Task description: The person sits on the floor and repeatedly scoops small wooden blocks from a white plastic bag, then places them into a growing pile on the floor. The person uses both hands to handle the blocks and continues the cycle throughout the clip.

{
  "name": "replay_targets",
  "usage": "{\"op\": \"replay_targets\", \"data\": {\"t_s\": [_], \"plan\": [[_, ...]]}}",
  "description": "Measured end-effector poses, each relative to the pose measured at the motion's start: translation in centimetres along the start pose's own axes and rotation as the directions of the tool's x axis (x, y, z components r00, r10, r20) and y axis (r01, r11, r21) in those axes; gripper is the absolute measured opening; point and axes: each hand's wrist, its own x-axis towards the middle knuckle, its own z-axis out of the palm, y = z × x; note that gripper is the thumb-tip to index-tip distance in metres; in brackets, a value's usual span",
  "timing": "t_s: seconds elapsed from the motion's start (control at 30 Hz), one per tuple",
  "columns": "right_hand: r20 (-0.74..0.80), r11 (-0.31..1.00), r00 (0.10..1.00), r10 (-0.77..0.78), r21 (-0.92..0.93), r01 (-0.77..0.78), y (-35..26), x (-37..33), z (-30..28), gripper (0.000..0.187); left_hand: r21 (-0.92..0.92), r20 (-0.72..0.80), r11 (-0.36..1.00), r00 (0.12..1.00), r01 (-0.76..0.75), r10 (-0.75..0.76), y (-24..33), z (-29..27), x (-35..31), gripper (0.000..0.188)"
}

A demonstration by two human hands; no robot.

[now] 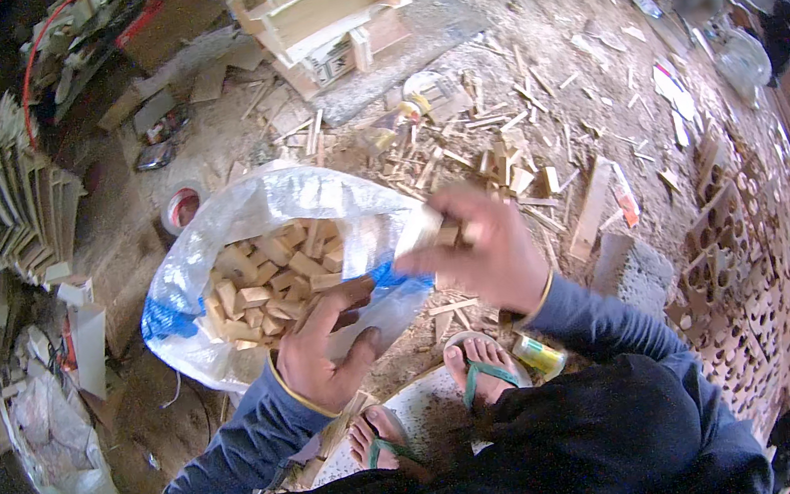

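Note:
A white woven sack (pixel 286 189) with blue bands stands wide-mouthed in front of me, with many small wooden blocks (pixel 263 276) inside. My left hand (pixel 324 350) is at its near rim, fingers over the inner side and thumb outside, closed on the edge. At the sack's right edge is my right hand (pixel 491 249), blurred by motion. Its fingers and thumb curl around a small tan wooden block (pixel 450 236), partly hidden and close to the sack's rim.
Wood offcuts (pixel 510 165) litter the dirt floor beyond the sack. A roll of tape (pixel 181 208) lies left of it. A grey block (pixel 631 272) and a yellow can (pixel 539 355) lie at right. Perforated boards (pixel 740 330) stand far right; a wooden cabinet frame (pixel 331 3) is ahead.

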Motion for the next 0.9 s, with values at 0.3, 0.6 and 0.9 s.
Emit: {"op": "replay_targets", "data": {"t_s": [0.3,0.6,0.9], "plan": [[0.083,0.419,0.679,0.73,0.73,-0.54,12.5,2.1,-11.5,0.03,0.142,0.135,0.964,0.969,-0.227,0.208,-2.2,1.1,-1.1,0.037],[0.116,0.238,0.574,0.811,0.83,-0.505,20.7,-0.2,-14.4,0.033,0.101,0.15,0.978,0.974,-0.184,0.167,-2.3,1.6,-0.8,0.036],[0.169,0.161,0.605,0.778,0.878,-0.451,22.4,-0.8,-13.9,0.036,0.089,0.151,0.984,0.978,-0.157,0.143,-2.3,1.8,-0.7,0.032]]}}
